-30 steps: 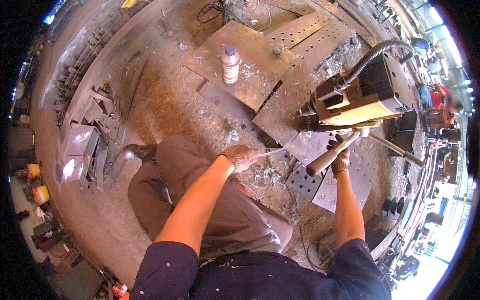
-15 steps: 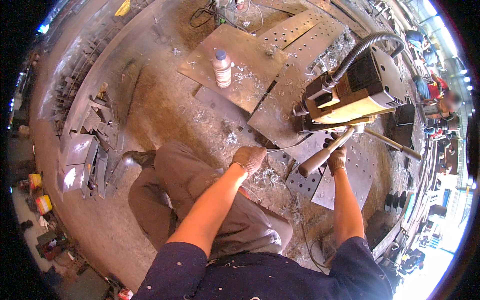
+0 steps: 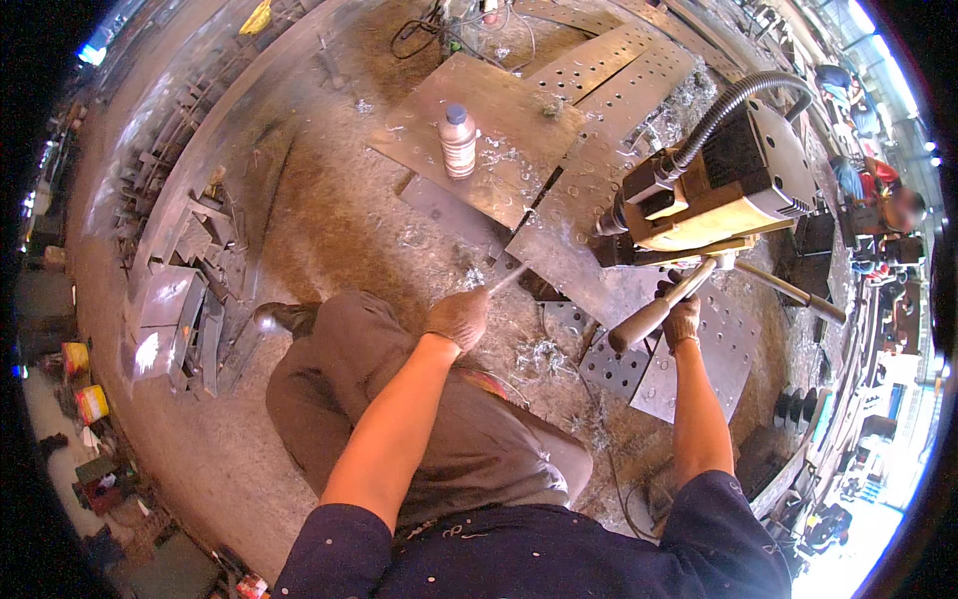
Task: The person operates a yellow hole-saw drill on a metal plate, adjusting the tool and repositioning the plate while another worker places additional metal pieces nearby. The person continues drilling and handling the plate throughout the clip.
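Your gloved left hand [image 3: 459,317] is closed around a thin rod [image 3: 507,279] pointing forward. Your right hand [image 3: 682,316] is by the lever [image 3: 649,318] of the yellow-black drill [image 3: 711,205], at front right; how far it closes, I cannot tell. Beyond, a bottle [image 3: 458,150] stands on a metal plate [image 3: 529,115].

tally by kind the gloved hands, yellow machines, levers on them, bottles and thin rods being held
Gloved hands: 2 (left hand, right hand)
Yellow machine: 1
Levers in view: 2 (nearer lever, farther lever)
Bottle: 1
Thin rod in the left hand: 1
Total: 7
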